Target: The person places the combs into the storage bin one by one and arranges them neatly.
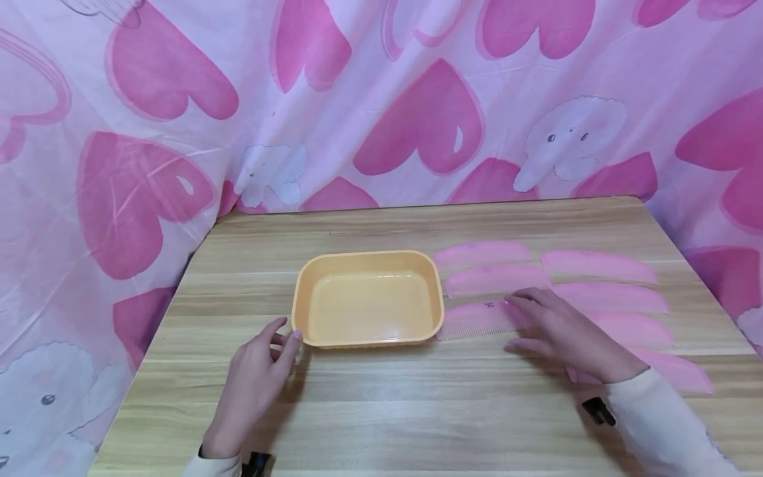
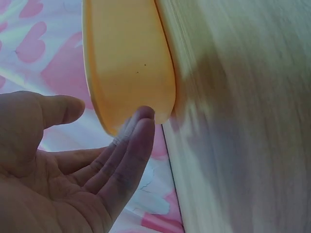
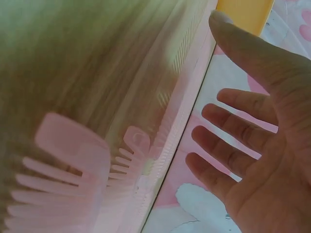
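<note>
An orange-yellow plastic tray point(image 1: 369, 305) with rounded corners sits on the wooden table with nothing in it. My left hand point(image 1: 253, 384) is beside the tray's near left corner, thumb and fingers spread and loosely bent; in the left wrist view its fingertips overlap the tray's end. Over the right end of a pink comb point(image 1: 477, 321), the nearest in the left column, hovers my right hand point(image 1: 557, 334). Its fingers are apart and hold nothing in the right wrist view, where a wide-toothed comb end point(image 3: 73, 138) shows. Part of that column's front comb is hidden under the hand.
Two more pink combs point(image 1: 497, 279) lie behind it, right of the tray. A right column holds several combs point(image 1: 608, 297), the nearest point(image 1: 679, 372) partly covered by my right wrist. A heart-patterned pink curtain point(image 1: 417, 119) hangs along the table's back and sides.
</note>
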A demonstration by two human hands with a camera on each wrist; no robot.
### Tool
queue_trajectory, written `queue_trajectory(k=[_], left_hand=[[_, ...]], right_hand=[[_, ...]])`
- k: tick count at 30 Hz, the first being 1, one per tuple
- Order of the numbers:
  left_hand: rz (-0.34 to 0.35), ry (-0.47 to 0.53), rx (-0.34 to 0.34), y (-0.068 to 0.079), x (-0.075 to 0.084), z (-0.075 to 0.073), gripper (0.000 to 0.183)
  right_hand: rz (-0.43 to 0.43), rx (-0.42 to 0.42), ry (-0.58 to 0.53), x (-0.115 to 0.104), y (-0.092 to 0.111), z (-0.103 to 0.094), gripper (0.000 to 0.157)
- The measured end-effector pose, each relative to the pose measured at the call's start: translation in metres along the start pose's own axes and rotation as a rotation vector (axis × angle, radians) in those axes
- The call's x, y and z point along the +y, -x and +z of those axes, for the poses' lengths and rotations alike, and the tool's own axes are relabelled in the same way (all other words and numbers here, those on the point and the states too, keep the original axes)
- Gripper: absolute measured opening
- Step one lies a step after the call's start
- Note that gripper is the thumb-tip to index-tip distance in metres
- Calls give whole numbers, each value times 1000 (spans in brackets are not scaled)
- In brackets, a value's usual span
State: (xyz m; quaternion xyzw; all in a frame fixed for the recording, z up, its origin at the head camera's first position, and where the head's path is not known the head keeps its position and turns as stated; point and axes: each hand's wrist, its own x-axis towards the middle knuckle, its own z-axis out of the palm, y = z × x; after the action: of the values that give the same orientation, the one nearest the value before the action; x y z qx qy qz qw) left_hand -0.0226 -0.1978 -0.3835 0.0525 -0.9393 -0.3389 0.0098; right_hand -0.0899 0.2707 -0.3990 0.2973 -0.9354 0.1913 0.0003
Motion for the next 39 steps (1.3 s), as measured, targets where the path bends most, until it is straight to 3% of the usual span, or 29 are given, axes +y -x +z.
queue_trajectory(k=[8,20,28,39], left_hand=[[-66,226,-69,-7,-4,6,43],[-210,613,-98,-18,-4,9,44],[-264,660,-108,-19,-3,9,49],[-254,705,-99,-18,-3,11,47]], right_hand=[[2,-57,-42,12,-10,1,66],[8,-129,-46,18,-17,0,55],[-5,-160,-81,27,-25,-2,50],[-27,-199,-192,40,-34,-5,45]])
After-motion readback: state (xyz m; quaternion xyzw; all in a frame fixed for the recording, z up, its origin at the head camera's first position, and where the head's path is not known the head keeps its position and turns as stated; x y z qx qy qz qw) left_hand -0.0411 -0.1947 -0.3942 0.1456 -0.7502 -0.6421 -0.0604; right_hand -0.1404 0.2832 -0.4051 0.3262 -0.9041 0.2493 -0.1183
